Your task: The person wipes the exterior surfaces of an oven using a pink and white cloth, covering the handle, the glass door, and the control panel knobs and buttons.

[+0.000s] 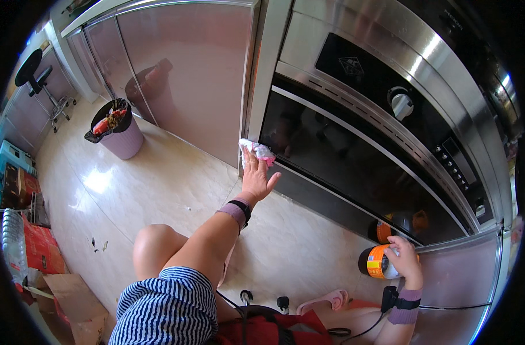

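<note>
My left hand (256,174) presses a white and pink cloth (258,151) with its fingertips against the lower left corner of a built-in oven (353,159), beside the cabinet edge. The oven has a black glass door, a steel frame and a silver knob (401,105). At the lower right, my right hand (402,258) rests over the rim of a round tub with an orange label (375,262); its fingers are on the rim. The tub stands by the oven's lower right corner. What is inside it is largely hidden.
A pink waste bin (124,138) with a black liner holds refuse. A wheeled stool (40,82) stands at the far left. Boxes (42,250) and an opened cardboard carton (79,302) line the left side. Small scraps (99,246) lie on the tiled floor. Pink cabinet doors (184,77) flank the oven.
</note>
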The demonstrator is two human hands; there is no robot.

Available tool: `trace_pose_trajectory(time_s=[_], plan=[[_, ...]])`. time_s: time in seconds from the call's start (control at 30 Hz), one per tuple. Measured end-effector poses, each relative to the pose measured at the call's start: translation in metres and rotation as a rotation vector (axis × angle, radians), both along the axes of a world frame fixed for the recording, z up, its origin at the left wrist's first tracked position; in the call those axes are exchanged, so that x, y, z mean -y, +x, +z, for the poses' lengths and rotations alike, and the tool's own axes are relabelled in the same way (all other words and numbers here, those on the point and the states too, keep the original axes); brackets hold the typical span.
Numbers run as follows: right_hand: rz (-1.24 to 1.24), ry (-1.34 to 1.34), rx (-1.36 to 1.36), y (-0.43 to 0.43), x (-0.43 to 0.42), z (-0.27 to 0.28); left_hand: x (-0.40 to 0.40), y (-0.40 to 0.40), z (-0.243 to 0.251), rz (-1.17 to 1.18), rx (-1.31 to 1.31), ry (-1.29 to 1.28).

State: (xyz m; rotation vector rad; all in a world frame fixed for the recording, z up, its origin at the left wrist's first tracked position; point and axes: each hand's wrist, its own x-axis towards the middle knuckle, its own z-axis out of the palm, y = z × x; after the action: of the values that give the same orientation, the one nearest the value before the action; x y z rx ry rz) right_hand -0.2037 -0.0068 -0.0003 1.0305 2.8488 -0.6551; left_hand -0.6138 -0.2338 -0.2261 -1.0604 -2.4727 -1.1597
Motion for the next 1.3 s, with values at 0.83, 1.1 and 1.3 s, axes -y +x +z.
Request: trace_pose_trajectory(time_s=[0.83,1.1,1.3], plan=[[-0.077,-0.056,-0.004,0.011,0.017,0.014,-0.04,0.0,0.156,-0.084,-0.428,0.257],[-0.059,-0.023,-0.023,0.041,0.009,0.015,-0.07,0.033,0.183,-0.029,-0.357,0.409],[0.03,-0.011,-0.148,0.024,0.009,0.045,-0.12,0.125,0.178,-0.665,-0.441,0.019]])
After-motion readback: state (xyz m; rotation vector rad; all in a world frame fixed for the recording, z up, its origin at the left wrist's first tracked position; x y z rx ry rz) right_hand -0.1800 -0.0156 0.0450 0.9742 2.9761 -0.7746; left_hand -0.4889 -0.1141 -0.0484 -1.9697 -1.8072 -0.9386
